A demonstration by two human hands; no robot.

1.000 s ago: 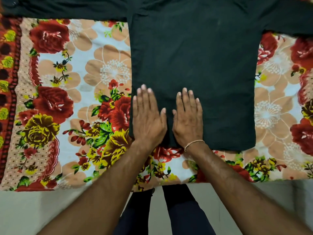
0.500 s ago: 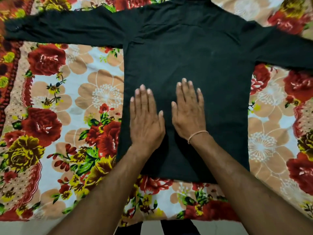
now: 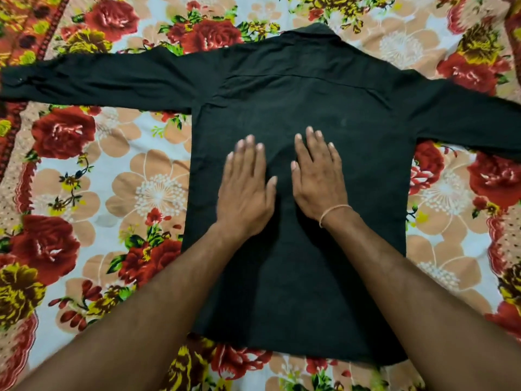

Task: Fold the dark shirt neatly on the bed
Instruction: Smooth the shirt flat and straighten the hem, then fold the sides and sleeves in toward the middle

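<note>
Spread over the bed's floral sheet (image 3: 146,190), the dark shirt (image 3: 324,108) lies back-up with sleeves out toward the side edges and collar toward the far edge, while our left hand (image 3: 244,193) and right hand (image 3: 318,179) press flat on its middle, fingers straight, gripping nothing.

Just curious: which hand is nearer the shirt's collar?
Right, slightly. The right hand lies flat just below the collar; the left hand lies lower and further left.
</note>
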